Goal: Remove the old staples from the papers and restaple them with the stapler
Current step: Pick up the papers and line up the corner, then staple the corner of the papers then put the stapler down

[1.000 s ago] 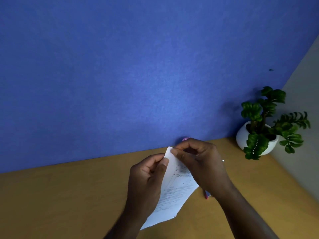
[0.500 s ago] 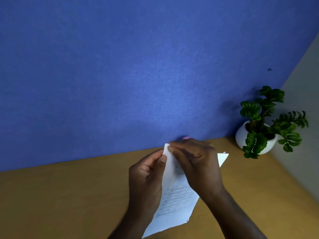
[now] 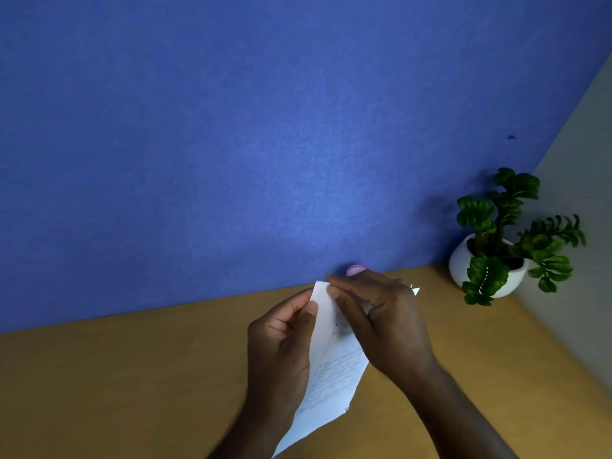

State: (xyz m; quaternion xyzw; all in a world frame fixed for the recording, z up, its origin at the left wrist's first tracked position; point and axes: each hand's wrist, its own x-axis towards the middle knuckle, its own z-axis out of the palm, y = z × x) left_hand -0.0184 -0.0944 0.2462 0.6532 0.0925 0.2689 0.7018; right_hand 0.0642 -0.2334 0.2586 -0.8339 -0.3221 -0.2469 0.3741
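A few white printed papers (image 3: 334,369) are held up above the wooden desk (image 3: 132,376), their top corner raised toward the blue wall. My left hand (image 3: 281,342) grips the left edge, thumb pressed on the front sheet. My right hand (image 3: 381,319) pinches the top corner with fingertips, covering the spot where a staple might sit; no staple is visible. A small pink object (image 3: 356,270) peeks out behind my right hand at the wall's base; what it is cannot be told. No stapler shows.
A white pot with a green plant (image 3: 490,260) stands at the desk's back right corner. A blue partition (image 3: 265,144) closes the back, a grey wall (image 3: 579,193) the right side.
The front sheet's top corner has been peeled further leftward, and my right fingertips shifted up along the corner. The papers tilted slightly; both hands stayed in about the same place.
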